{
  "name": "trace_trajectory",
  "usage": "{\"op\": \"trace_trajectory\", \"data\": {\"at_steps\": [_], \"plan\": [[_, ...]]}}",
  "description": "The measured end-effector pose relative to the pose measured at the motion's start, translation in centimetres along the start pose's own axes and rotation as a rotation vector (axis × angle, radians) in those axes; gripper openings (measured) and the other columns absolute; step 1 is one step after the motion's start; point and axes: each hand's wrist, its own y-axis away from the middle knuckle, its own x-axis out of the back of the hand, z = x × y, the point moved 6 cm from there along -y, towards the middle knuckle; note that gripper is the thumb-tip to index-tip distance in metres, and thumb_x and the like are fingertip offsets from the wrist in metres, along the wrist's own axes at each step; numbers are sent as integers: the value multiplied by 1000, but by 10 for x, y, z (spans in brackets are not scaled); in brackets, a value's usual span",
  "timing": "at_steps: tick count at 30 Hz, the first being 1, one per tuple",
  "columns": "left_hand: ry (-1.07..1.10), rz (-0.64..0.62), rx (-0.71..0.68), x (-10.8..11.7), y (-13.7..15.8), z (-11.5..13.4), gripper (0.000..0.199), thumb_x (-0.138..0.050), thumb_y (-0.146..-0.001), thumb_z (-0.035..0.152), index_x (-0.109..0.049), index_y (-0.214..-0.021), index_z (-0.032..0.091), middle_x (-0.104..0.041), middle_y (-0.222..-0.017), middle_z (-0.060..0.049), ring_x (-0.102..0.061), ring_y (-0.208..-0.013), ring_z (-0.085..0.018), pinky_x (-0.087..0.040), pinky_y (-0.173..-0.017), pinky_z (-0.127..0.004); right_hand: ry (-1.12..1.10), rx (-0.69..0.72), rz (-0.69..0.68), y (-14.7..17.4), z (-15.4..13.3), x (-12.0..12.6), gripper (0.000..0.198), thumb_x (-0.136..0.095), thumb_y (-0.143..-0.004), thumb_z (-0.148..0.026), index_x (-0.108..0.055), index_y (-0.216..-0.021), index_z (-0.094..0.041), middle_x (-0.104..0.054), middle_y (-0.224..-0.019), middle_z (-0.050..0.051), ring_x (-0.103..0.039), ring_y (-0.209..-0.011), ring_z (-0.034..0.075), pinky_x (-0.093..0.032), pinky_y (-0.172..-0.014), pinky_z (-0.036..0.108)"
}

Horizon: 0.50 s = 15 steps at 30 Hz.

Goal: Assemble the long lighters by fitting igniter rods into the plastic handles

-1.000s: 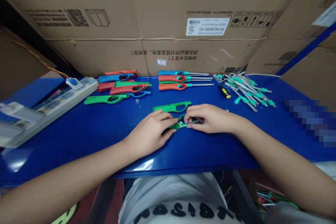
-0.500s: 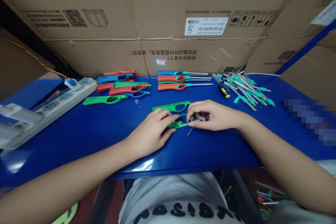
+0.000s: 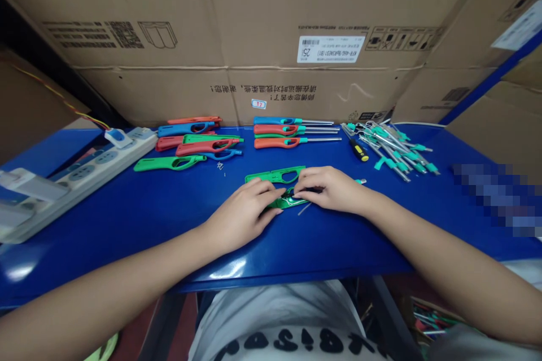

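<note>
Just nearside of the loose green cover (image 3: 273, 175), the left hand (image 3: 245, 208) pinned the green handle (image 3: 284, 203) between thumb and fingers while the curled right hand (image 3: 328, 189) (whether gripping, I couldn't tell) had edged inward over its wires (image 3: 295, 201), wiring seemingly unfinished.

On the table (image 3: 178, 254), a power strip (image 3: 91, 164) lies left. Across the far side, left to right — lighter casings (image 3: 165, 164), stick lighters (image 3: 270, 142), a screwdriver (image 3: 359, 150), heaped lighter barrels (image 3: 392, 141) — all before a cardboard carton (image 3: 254, 56). Nearer, centrally, one open casing half (image 3: 273, 175) lies just behind another, the near casing half (image 3: 278, 203), between left hand (image 3: 243, 206) and right hand (image 3: 330, 188).
</note>
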Motion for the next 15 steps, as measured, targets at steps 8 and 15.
{"op": "trace_trajectory", "data": {"at_steps": [8,15], "plan": [[-99,11,-77,-1,0,2,32,-54,-100,24,-66,-129,15,-67,-112,-13,-62,-106,-27,-55,-94,-44,366,-478,173,15,41,65,30,-57,-90,-26,-68,-118,-20,-71,-107,8,-65,-87,22,-47,-72,31],[-103,14,-68,-1,-1,-1,29,-54,-100,26,-71,-121,15,-66,-113,-13,-63,-106,-27,-57,-93,-44,594,-1120,-15,79,100,130,35,-61,-74,-10,-73,-104,-24,-69,-109,13,-64,-93,30,-44,-68,35]]}}
